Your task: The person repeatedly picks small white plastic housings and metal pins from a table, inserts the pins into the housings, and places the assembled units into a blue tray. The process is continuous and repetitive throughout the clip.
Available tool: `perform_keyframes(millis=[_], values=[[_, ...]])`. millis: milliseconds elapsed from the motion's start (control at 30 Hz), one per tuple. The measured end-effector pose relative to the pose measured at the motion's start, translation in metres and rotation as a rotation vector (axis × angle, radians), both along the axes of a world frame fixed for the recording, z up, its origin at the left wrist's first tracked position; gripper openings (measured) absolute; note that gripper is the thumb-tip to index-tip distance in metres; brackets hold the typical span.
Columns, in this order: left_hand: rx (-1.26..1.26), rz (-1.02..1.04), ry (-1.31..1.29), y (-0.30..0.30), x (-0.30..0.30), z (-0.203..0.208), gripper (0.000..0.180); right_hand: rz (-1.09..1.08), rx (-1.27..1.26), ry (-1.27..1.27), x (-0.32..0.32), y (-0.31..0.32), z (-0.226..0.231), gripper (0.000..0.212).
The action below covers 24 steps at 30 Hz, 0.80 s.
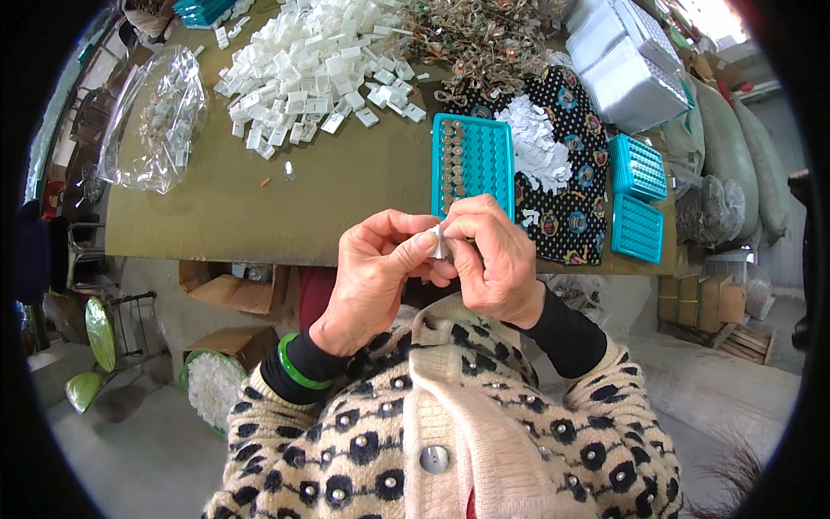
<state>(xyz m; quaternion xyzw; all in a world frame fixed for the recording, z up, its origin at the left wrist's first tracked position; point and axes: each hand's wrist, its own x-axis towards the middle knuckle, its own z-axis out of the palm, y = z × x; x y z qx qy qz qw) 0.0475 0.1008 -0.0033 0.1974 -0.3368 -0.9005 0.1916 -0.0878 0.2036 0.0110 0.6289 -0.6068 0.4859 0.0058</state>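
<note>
My left hand (373, 275) and my right hand (501, 264) meet in front of my chest, by the table's near edge. Between their fingertips they pinch a small white piece (438, 245), mostly covered by the fingers; its kind cannot be made out. Just beyond my hands lies a teal tray (491, 160) with rows of small pockets. Brownish round pieces (452, 156) fill its left side in two columns. To the tray's right, a heap of small white paper-like slips (536, 143) rests on a black patterned cloth (575, 208).
A large pile of white plastic pieces (324, 73) covers the far table (233, 221). Beside it lie tangled brownish parts (484, 39). A clear bag (156, 121) sits at left. White stacked trays (627, 65) and smaller teal trays (638, 227) are at right. A filled basin (214, 387) stands below.
</note>
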Motion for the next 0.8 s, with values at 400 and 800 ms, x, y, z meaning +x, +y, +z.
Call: perform_keyframes(millis=[400,800], values=[[-0.083,0.019,-0.007,-0.002,-0.004,0.001,0.015,0.059,-0.026,0.158,-0.008,-0.009,0.012,0.024],[0.141,-0.05,0.012,-0.043,-0.009,-0.02,0.02,0.016,0.354,0.438,-0.132,-0.108,0.005,0.005]])
